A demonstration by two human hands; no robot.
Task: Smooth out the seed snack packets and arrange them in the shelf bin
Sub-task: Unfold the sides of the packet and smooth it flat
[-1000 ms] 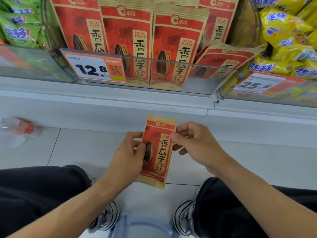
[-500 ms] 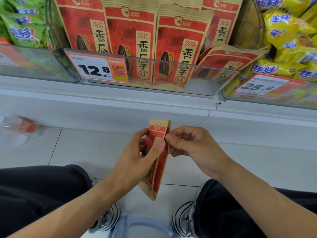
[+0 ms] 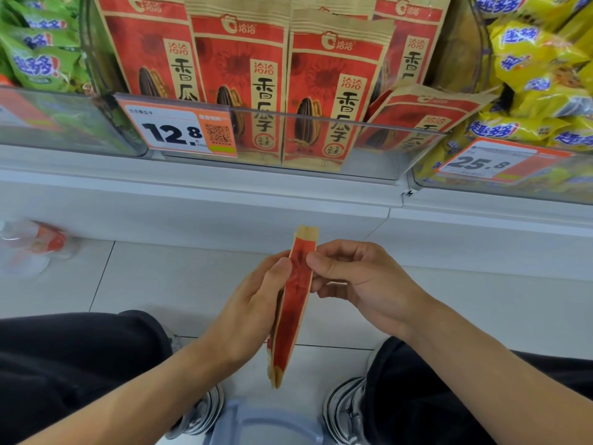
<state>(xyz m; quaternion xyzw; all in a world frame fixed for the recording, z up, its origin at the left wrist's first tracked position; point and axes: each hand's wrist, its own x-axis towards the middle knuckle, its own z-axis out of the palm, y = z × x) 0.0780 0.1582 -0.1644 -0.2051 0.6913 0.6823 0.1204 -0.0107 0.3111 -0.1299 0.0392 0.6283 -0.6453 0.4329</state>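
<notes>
A red and tan seed snack packet hangs upright between my knees, turned nearly edge-on to the camera. My left hand grips its left side, thumb on the front. My right hand pinches its upper right edge between thumb and fingers. Above, the clear shelf bin holds several matching packets standing upright; one packet lies slumped at the bin's right end.
Green snack bags fill the bin to the left, yellow ones the bin to the right. Price tags hang on the bin fronts. A white shelf ledge runs below; a plastic bottle lies on the tiled floor.
The packet has been rotated from facing the camera to nearly edge-on. Both hands stayed on it, the left thumb sliding up its front.
</notes>
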